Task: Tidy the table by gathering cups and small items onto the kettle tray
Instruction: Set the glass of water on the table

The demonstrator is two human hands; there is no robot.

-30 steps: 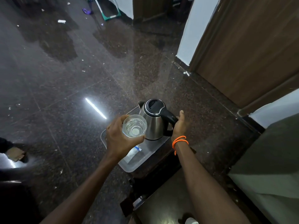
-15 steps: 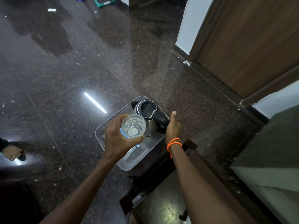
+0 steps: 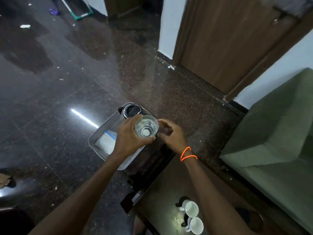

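A steel kettle with a black lid (image 3: pixel 131 111) stands at the far end of a grey plastic tray (image 3: pixel 94 138), which rests on the corner of a dark table (image 3: pixel 160 197). My left hand (image 3: pixel 128 136) grips a clear drinking glass (image 3: pixel 146 128) and holds it upright above the tray, right next to the kettle. My right hand (image 3: pixel 172 134), with an orange band on the wrist, curls its fingers around the kettle's dark handle just behind the glass; the handle is mostly hidden. A white packet (image 3: pixel 105 141) lies in the tray. Two white cups (image 3: pixel 191 209) (image 3: pixel 196 225) sit on the table near me.
The tray overhangs a dark polished stone floor (image 3: pixel 67 82) with scattered scraps. A green sofa (image 3: pixel 271 133) stands to the right of the table. A wooden door (image 3: pixel 228 39) and a white wall lie beyond.
The kettle has come down onto the tray. My left hand has carried the glass to the right, over the kettle's handle. My view has tilted down, so the two white cups now show.
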